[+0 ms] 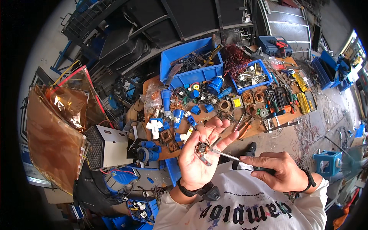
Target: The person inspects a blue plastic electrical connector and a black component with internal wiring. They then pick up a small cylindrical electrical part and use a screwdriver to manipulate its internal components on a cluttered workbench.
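Close work at the centre of the dial

Here we go: the left hand (196, 168) lies palm up, fingers loosely spread and half curled, holding a small copper-wound ring (202, 147) with a metal tab (206, 161) angling off it towards five o'clock. That ring is our dial's centre! In between three and four comes the right hand (279, 168), closed round a screwdriver (230, 155), its tip right at the ring's edge; touching or a whisker off, I can't tell.

My read: the tool is being brought to bear on that ring, held in the palm. The next move calls for a steady left hand and a controlled tip, clear of those fingers.

Outward now! Copper-wound square frames (251, 109) sit between one and two on the wooden table (245, 132), a tray of metal pieces (253, 76) at one, the big blue bin (188, 78) at twelve. Hand tools (283, 100) line up at two, and a pale boxy unit (115, 143) stands at nine.
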Available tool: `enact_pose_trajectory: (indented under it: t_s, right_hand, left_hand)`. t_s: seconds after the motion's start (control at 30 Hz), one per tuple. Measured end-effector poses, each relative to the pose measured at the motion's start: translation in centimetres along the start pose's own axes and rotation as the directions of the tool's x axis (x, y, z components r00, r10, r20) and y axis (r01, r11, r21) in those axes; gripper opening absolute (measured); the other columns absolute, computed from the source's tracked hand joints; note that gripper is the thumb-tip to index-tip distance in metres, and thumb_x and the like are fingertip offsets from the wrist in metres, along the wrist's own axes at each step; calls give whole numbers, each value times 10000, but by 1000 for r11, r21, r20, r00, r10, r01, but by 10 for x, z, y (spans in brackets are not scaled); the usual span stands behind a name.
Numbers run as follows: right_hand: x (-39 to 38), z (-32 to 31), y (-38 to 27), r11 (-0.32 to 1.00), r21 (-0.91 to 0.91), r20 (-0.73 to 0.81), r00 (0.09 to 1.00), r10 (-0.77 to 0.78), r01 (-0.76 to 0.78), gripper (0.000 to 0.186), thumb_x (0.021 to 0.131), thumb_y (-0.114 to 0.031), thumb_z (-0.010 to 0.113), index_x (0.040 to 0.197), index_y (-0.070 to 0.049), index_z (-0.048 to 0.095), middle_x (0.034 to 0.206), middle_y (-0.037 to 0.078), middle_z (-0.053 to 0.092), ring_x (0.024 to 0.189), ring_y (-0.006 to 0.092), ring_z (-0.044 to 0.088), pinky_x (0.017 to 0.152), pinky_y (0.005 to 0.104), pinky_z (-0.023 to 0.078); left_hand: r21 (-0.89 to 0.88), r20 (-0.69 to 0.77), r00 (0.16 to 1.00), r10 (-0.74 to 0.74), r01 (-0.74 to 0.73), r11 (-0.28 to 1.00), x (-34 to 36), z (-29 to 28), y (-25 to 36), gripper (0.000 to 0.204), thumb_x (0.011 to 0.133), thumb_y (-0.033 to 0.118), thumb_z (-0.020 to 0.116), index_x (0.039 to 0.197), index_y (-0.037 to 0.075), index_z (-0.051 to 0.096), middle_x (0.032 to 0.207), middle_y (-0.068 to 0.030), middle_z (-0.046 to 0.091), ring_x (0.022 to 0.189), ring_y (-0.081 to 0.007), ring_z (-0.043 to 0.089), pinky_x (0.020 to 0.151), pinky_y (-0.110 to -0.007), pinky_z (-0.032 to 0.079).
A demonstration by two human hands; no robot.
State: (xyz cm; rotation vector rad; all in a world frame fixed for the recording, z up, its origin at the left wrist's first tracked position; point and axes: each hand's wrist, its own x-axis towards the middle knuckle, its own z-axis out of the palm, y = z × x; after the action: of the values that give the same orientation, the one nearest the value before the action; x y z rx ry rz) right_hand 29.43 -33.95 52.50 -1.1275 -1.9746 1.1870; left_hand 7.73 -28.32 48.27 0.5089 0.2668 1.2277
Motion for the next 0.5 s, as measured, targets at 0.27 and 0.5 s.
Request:
enact_pose_trajectory:
  t_s: [0.27,0.5]
  right_hand:
    - [-3,0,-3,998,-58,-1,1000,-3,3,495,835,-58,684,1312,-157,601,754,111,611,604,282,602,567,382,498]
    - [-6,-6,-13,990,-143,12,1000,9,-7,511,822,-61,688,1314,-171,601,718,94,581,585,278,589,542,389,485]
  left_hand:
    - [90,20,1000,3,-5,996,-2,-2,-2,234,1000,258,393,864,103,505,1228,-121,538,1303,-288,425,1075,-602,349]
    - [221,72,997,-11,-5,975,0,6,1,266,1009,286,376,862,94,488,1170,-171,558,1278,-366,451,1040,-620,380]
